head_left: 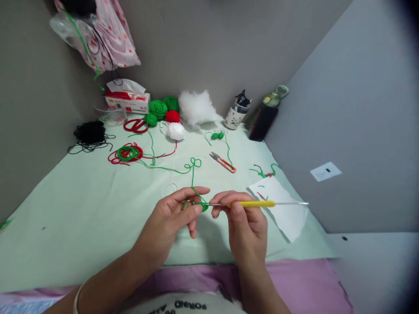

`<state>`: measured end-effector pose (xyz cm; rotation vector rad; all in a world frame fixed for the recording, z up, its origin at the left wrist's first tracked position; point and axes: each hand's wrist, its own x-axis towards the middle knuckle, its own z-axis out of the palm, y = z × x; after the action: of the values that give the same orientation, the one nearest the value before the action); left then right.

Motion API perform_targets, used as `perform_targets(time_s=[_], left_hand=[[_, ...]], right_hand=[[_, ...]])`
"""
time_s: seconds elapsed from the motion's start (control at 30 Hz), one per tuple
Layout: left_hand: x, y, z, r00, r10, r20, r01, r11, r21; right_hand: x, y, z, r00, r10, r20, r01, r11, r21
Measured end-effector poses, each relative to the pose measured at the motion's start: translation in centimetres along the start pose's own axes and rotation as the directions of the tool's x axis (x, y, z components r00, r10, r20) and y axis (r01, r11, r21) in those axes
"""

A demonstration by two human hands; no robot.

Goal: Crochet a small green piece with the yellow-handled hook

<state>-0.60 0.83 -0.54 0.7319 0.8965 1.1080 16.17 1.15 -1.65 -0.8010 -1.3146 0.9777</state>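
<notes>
Between the thumb and fingers of my left hand (178,209) is a small green crochet piece (204,206). Green yarn (192,176) runs from it over my left index finger and back across the table to a loose coil. My right hand (247,224) grips a crochet hook (255,203) by its yellow handle, thumb on top. The hook's thin metal tip points left and meets the green piece; whether it passes through a stitch is too small to tell. Its other metal end sticks out to the right.
Orange-handled thread snips (223,162) lie beyond my hands. Green yarn balls (158,109), a red ball (172,116), a white ball (176,131), white stuffing (198,108) and a tissue box (127,104) line the back. A white paper (283,213) with yarn scraps lies right.
</notes>
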Motion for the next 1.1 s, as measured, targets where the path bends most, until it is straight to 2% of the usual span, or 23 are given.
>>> perform_targets(time_s=[0.1, 0.2, 0.27, 0.33, 0.5, 0.53, 0.6, 0.67, 0.7, 0.77, 0.83, 0.9, 1.0, 1.1], left_hand=[[0.0, -0.2, 0.0, 0.997, 0.073, -0.038, -0.07, 0.994, 0.083], [0.0, -0.3, 0.5, 0.988, 0.121, -0.1, -0.109, 0.987, 0.119], [0.1, -0.3, 0.8, 0.985, 0.128, -0.12, -0.116, 0.988, 0.104], [0.1, -0.4, 0.9, 0.988, 0.109, -0.113, -0.102, 0.993, 0.067], [0.2, -0.6, 0.5, 0.999, 0.045, -0.021, -0.046, 0.998, -0.049], [0.2, -0.6, 0.5, 0.999, 0.043, -0.009, -0.043, 0.997, -0.068], [0.2, -0.6, 0.4, 1.0, 0.025, 0.01, -0.024, 0.993, -0.114], [0.4, -0.6, 0.4, 0.998, -0.04, 0.05, 0.049, 0.982, -0.181], [0.4, -0.5, 0.3, 0.994, -0.085, 0.074, 0.099, 0.971, -0.216], [0.6, -0.3, 0.0, 0.982, -0.154, 0.108, 0.178, 0.948, -0.265], [0.7, 0.0, -0.3, 0.983, -0.152, 0.102, 0.174, 0.946, -0.274], [0.7, 0.2, -0.4, 0.991, -0.106, 0.078, 0.122, 0.96, -0.252], [0.6, 0.2, -0.3, 0.995, -0.056, 0.087, 0.072, 0.978, -0.195], [0.5, -0.3, 0.0, 0.997, -0.022, 0.078, 0.031, 0.992, -0.126]], right_hand=[[-0.5, -0.4, -0.1, 0.988, -0.145, 0.055, 0.154, 0.958, -0.241], [-0.9, -0.4, -0.1, 0.925, -0.327, 0.194, 0.38, 0.815, -0.438], [-1.0, -0.2, -0.1, 0.879, -0.396, 0.265, 0.476, 0.707, -0.523], [-0.8, 0.0, 0.0, 0.859, -0.425, 0.287, 0.51, 0.651, -0.563], [-0.7, 0.3, 0.1, 0.887, -0.408, 0.217, 0.458, 0.711, -0.533], [-0.9, 0.5, 0.1, 0.887, -0.404, 0.225, 0.457, 0.695, -0.556], [-1.4, 1.0, 0.0, 0.866, -0.42, 0.27, 0.49, 0.608, -0.625], [-1.9, 1.4, -0.1, 0.846, -0.443, 0.297, 0.516, 0.54, -0.665], [-2.0, 1.5, -0.2, 0.849, -0.446, 0.285, 0.511, 0.553, -0.658], [-1.9, 1.3, -0.2, 0.888, -0.412, 0.204, 0.449, 0.681, -0.578], [-1.5, 0.8, -0.2, 0.942, -0.328, 0.073, 0.326, 0.843, -0.427], [-0.8, 0.3, -0.1, 0.976, -0.217, -0.03, 0.204, 0.95, -0.235], [0.0, 0.2, 0.2, 0.994, -0.108, -0.025, 0.107, 0.993, -0.043], [0.0, 0.5, 0.5, 0.991, -0.13, 0.026, 0.131, 0.987, -0.097]])
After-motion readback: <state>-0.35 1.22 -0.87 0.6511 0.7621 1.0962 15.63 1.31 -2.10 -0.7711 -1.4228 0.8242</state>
